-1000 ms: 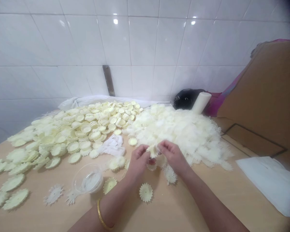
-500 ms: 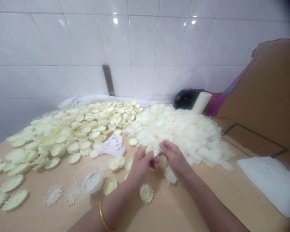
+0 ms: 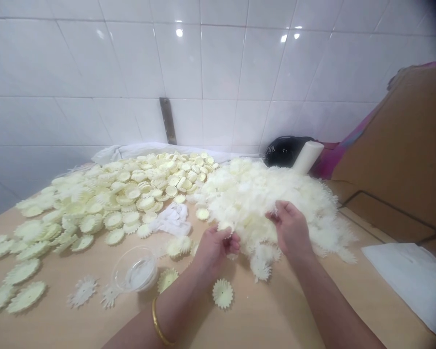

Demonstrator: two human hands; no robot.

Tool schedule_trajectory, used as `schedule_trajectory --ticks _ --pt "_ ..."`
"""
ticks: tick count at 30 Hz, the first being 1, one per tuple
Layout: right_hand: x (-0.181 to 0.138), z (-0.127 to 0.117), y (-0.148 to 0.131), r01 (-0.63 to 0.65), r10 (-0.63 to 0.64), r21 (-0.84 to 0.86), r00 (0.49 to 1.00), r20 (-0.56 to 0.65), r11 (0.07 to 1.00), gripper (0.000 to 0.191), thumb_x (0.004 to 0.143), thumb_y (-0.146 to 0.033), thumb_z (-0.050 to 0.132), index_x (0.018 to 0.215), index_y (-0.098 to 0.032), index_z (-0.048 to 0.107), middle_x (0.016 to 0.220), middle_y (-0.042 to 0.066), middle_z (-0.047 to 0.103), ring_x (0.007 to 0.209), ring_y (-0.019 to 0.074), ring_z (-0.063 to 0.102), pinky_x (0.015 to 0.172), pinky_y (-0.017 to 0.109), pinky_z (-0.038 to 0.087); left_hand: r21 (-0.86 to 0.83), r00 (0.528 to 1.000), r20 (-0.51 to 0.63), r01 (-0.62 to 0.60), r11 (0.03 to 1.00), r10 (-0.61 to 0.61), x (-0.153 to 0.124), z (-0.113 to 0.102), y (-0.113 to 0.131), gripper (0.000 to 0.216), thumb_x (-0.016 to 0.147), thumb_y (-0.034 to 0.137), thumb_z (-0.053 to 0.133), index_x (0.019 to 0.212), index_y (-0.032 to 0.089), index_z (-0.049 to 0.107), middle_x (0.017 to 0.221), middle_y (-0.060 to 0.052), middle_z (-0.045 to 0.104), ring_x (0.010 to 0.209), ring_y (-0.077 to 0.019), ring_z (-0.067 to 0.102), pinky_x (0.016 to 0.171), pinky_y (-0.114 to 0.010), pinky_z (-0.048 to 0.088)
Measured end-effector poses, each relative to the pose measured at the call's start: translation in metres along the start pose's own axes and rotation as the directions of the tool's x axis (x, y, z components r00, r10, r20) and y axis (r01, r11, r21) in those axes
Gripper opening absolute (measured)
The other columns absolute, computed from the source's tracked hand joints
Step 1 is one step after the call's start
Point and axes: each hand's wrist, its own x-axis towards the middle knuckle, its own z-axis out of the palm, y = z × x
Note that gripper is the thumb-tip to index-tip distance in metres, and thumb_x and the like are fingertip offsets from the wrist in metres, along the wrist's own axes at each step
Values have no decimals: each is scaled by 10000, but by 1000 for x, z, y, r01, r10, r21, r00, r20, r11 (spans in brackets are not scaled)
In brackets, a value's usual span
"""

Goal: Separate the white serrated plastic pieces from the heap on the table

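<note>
Hands: two, one left hand (image 3: 218, 247) and one right hand (image 3: 292, 231)
Frilly round (image 3: 224, 226) in the left hand: one
Lone round (image 3: 223, 293) at the front: one
Yellow round heap (image 3: 112, 194): one, too many pieces to count
White fluffy heap (image 3: 272, 194): one, too many bits to count
Clear tub (image 3: 148, 283): one
Flat white cutouts (image 3: 83, 292) by the tub: two
Gold bangle (image 3: 156, 321): one
White roll (image 3: 307, 158): one
Brown box (image 3: 403, 150): one
</note>
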Motion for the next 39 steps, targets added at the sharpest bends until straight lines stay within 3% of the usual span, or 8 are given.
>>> schedule_trajectory --ticks 5,10,15,24,27,30,34,39 --pt "-4 -2 -1 233 -273 -471 962 -17 851 147 741 -288 535 842 -183 511 756 23 529 694 153 492 663 303 412 146 997 59 -66 987 58 2 -6 -9 218 679 319 614 624 137 507 535 -6 559 414 -75 473 443 -215 363" --pt "-14 2 -9 367 -400 -580 913 76 727 143 792 -272 478 684 -181 500 683 20 522 653 146 470 641 277 389 257 990 61 -139 956 127 0 -8 -11 272 705 368 582 570 149 493 448 27 495 376 -62 422 426 -205 330" --pt "-27 11 -17 360 -223 -450 918 329 817 219 808 -324 469 645 -180 495 605 -4 496 593 128 467 590 252 398 292 983 56 -184 938 176 -2 -6 -9 285 704 388 579 571 149 496 422 35 465 365 -57 388 408 -201 310" --pt "-40 27 -15 10 153 -247 763 628 969 185 781 -370 508 729 -192 500 601 -17 559 584 139 550 583 268 446 314 972 57 -232 920 226 -1 -7 -11 301 698 416 580 596 146 495 429 32 454 381 -60 392 400 -194 309" --pt "-38 24 -14 26 130 -240 781 611 970 182 803 -340 468 700 -190 482 591 -26 525 552 124 519 563 259 425 331 979 113 -198 923 170 -3 -6 -6 267 696 404 586 681 143 536 527 2 530 449 -88 484 456 -213 380" --pt "-34 20 -13 214 20 -372 845 534 903 184 801 -292 459 656 -181 478 599 -23 477 572 114 461 552 239 377 322 985 92 -167 932 145 -4 -5 -1 247 681 385 608 742 153 549 623 -6 553 551 -122 555 518 -240 432" --pt "-32 19 -14 382 -92 -452 836 542 806 181 817 -248 417 662 -177 480 623 -12 471 591 116 437 558 237 351 323 982 69 -188 928 175 -2 -7 2 213 678 348 620 690 147 551 606 9 526 563 -123 566 575 -261 452" --pt "-35 22 -13 238 52 -461 845 532 855 166 723 -320 565 767 -185 479 630 -31 452 593 109 431 538 215 361 174 990 35 -140 975 136 -2 -6 0 171 662 271 641 628 137 541 573 6 538 539 -109 549 564 -253 450"
